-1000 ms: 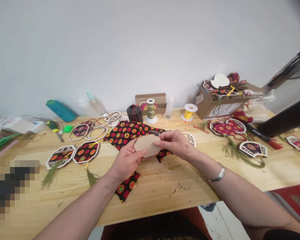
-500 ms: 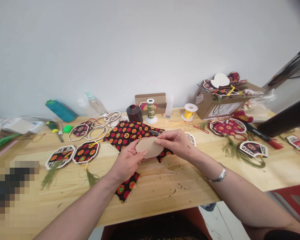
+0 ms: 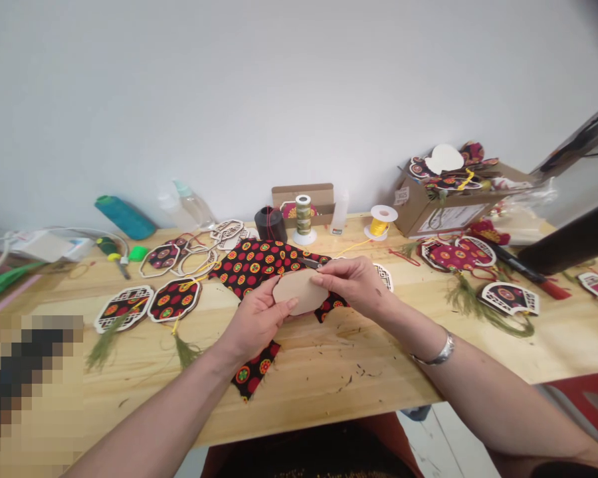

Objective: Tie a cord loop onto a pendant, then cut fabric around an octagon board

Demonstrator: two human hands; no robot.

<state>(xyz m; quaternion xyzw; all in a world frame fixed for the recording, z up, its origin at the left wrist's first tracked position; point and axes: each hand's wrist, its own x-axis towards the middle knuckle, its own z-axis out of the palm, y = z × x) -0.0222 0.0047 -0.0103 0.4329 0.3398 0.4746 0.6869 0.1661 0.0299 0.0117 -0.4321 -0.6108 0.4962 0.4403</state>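
Both my hands hold a flat, plain beige wooden plaque (image 3: 300, 292) just above the wooden table (image 3: 329, 372). My left hand (image 3: 256, 320) pinches its left edge, thumb on top. My right hand (image 3: 351, 284) grips its right edge, and a thin metal tool tip (image 3: 309, 263) shows by its fingers. Under the hands lies a black cloth with red and yellow dots (image 3: 262, 265), one strip of it reaching toward the table's front edge.
Finished patterned ornaments with green tassels (image 3: 174, 300) lie left; more (image 3: 508, 297) lie right. Thread spools (image 3: 303, 219), a yellow cord reel (image 3: 379, 222), a teal cone (image 3: 123, 218) and bottles line the back. A cardboard box of ornaments (image 3: 443, 192) stands back right.
The plaque has tilted a little flatter in my hands. The camera view has shifted slightly, so everything sits a bit further right.
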